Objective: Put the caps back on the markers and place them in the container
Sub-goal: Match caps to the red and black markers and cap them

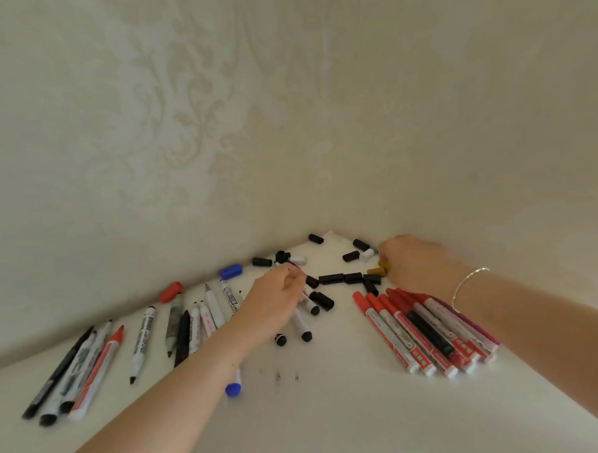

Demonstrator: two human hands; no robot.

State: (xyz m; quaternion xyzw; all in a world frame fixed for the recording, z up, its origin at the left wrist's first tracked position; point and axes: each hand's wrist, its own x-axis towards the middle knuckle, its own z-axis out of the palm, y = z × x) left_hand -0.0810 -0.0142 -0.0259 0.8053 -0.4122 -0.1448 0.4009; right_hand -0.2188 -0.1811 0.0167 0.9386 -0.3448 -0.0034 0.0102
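Note:
Many markers lie on a white table (333, 413) in a wall corner. My left hand (277, 299) is closed around white markers with black ends (302, 325) in the middle. My right hand (412, 262) reaches to the corner, its fingers closed at a gold cap (378, 270). Loose black caps (341, 278) are scattered between the hands. A row of uncapped markers (141, 339) lies at the left, a bundle of red-capped markers (418, 327) at the right. No container is in view.
Patterned walls (183, 128) close the corner behind the table. A red cap (170, 292) and a blue cap (231, 271) lie by the left wall. A blue-capped marker (233, 386) pokes out under my left forearm. Small ink marks (285, 376) dot the table.

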